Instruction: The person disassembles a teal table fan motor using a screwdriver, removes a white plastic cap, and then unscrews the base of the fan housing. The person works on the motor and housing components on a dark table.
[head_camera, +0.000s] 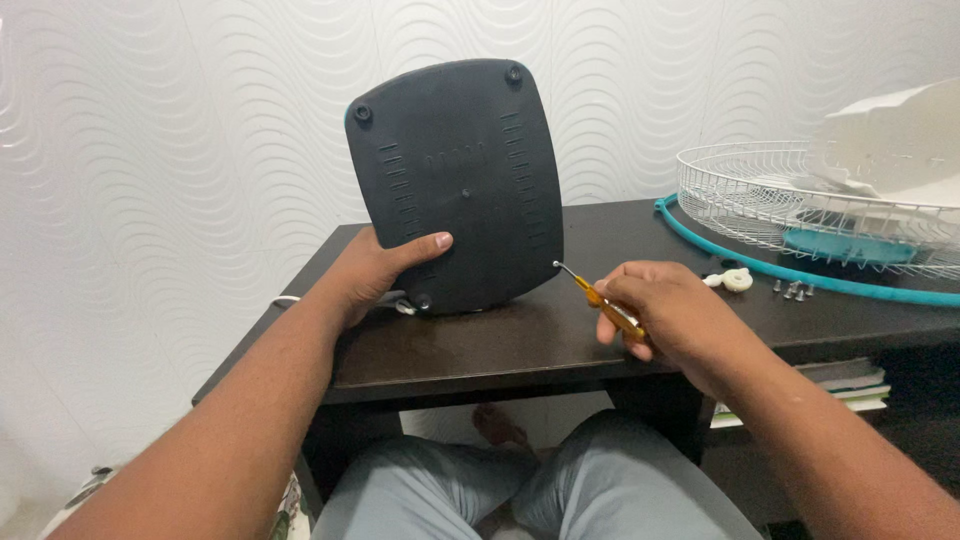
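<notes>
While the left hand (375, 268) props a dark grey rounded plastic base (455, 185) upright on the dark wooden surface (520, 340),
the right hand (665, 310) holds a yellow-handled screwdriver (600, 297), its grip closed around the handle.

The fan base (455, 185) looks like matt dark grey plastic, finely textured, with moulded slots. The screwdriver (604, 299) has a bright metal shaft and a glossy translucent amber plastic handle. The table (520, 335) is smooth dark wood with a soft sheen. The fan guard (760, 190) is white-coated wire.
</notes>
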